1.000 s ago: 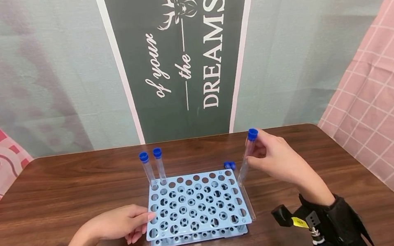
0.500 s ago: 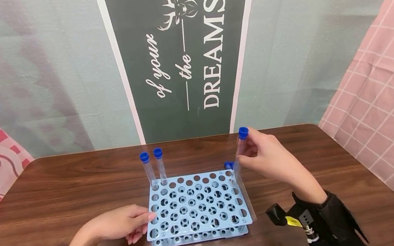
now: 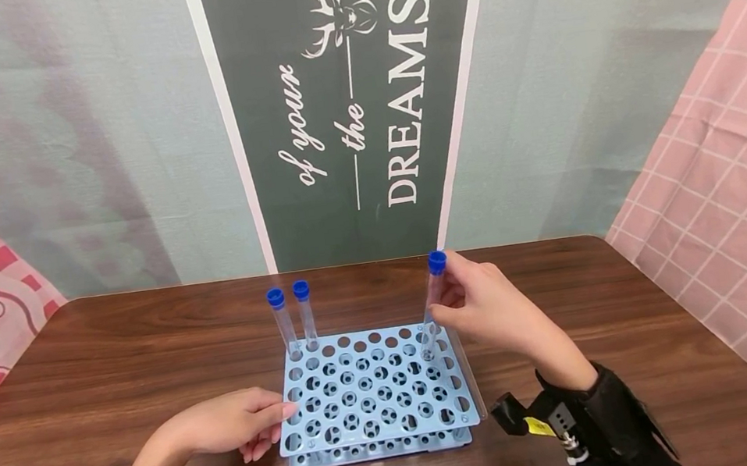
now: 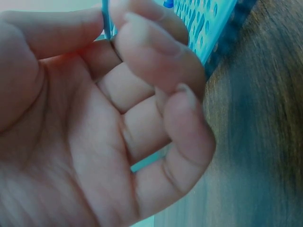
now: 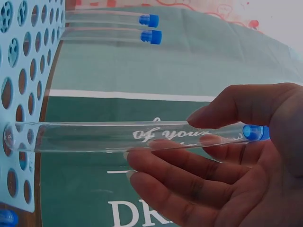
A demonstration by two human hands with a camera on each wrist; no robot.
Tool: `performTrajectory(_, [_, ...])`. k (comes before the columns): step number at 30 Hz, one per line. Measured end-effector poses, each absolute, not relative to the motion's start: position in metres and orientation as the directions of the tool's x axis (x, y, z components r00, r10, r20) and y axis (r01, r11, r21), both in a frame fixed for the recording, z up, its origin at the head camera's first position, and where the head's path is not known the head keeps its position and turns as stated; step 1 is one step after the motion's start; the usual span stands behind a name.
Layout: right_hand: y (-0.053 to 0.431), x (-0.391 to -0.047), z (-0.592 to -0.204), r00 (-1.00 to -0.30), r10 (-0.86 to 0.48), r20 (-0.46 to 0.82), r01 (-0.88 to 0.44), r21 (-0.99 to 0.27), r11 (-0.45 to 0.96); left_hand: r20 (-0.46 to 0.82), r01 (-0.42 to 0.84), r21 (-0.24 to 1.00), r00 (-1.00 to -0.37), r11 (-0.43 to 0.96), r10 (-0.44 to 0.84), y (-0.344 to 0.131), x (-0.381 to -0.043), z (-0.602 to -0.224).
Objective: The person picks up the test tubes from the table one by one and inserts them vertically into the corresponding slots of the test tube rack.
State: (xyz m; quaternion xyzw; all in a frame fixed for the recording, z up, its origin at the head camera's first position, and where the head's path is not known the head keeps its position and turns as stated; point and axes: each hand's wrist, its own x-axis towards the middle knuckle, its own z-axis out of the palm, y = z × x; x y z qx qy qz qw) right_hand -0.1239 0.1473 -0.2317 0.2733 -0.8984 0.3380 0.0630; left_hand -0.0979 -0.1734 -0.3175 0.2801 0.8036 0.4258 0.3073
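My left hand (image 3: 229,425) grips the left edge of a light-blue test tube rack (image 3: 355,438), thumb on its top plate. In the left wrist view, thumb and index finger pinch the blue edge (image 4: 106,21), the other fingers curled. My right hand (image 3: 500,307) holds a clear test tube (image 3: 430,300) with a blue cap (image 3: 437,261) between thumb and fingers, near its capped end. The tube leans slightly, its rounded bottom overlapping holes near the rack's back right corner. In the right wrist view, that bottom (image 5: 10,137) is right at the perforated plate.
Two blue-capped test tubes (image 3: 307,316) stand in the rack's back left holes. Beside its right edge a clear tube (image 3: 469,378) lies on the brown table (image 3: 649,386); a blue cap (image 5: 8,218) shows there in the right wrist view. A printed curtain (image 3: 373,233) hangs behind.
My right hand has carried the test tube leftward, from beside the rack's right edge to over its back right holes. The left hand keeps its grip on the rack.
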Motion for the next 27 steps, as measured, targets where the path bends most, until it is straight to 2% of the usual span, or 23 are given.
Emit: performTrajectory(27, [0.129,-0.123,-0.233,-0.811,-0.493,0.316,-0.575,-0.589,0.568,-0.252,0.2,0.851,-0.655,0.486,0.712,-0.174,-0.098,-0.319])
